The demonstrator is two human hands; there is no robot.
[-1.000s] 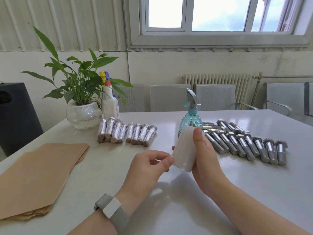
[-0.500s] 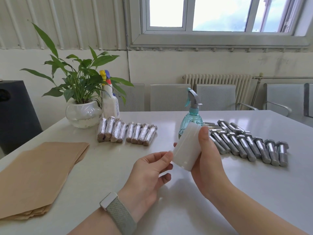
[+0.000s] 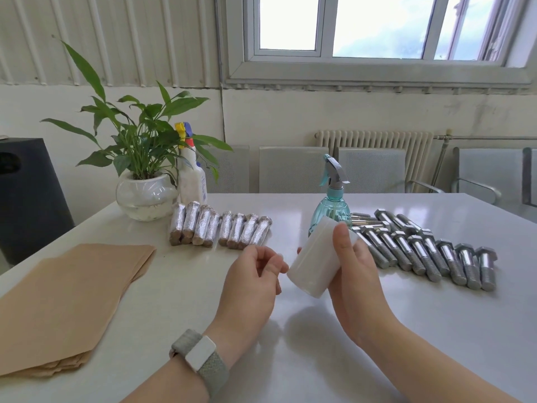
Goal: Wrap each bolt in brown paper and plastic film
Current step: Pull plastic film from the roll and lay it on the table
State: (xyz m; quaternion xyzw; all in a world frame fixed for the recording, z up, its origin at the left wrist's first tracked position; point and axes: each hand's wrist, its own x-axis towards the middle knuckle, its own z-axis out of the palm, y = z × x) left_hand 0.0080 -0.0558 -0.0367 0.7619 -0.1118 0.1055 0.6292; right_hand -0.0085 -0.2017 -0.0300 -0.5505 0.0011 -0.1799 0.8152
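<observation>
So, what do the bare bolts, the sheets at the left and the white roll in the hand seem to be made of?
Bare bolts: metal, probably plated steel; bright silver shine, cut threads.
Sheets: brown kraft-type paper; matte, thin stacked edges.
White roll, gripped by the right hand: likely plastic film wound tight; smooth, milky, slightly translucent. A solid plastic piece cannot be excluded.
</observation>
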